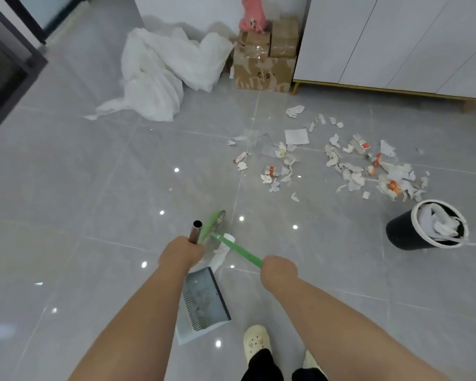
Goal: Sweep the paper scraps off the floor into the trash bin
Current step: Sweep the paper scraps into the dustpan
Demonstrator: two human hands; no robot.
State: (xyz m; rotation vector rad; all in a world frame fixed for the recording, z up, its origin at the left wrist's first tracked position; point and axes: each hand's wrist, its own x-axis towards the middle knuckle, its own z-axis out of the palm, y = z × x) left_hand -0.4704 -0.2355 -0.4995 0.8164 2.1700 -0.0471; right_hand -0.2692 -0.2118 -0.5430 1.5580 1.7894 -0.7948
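Note:
Torn paper scraps lie scattered over the grey tile floor at the right middle, reaching almost to a black trash bin with a white rim, which holds crumpled paper. My left hand grips the metal tube handle of a grey dustpan that hangs below it. My right hand grips the green broom handle. The green broom head sits on the floor just beyond my left hand, well short of the scraps.
A heap of white cloth lies at the back, next to stacked cardboard boxes with a pink plush toy on top. A white cabinet stands at the back right. My slippered feet are below.

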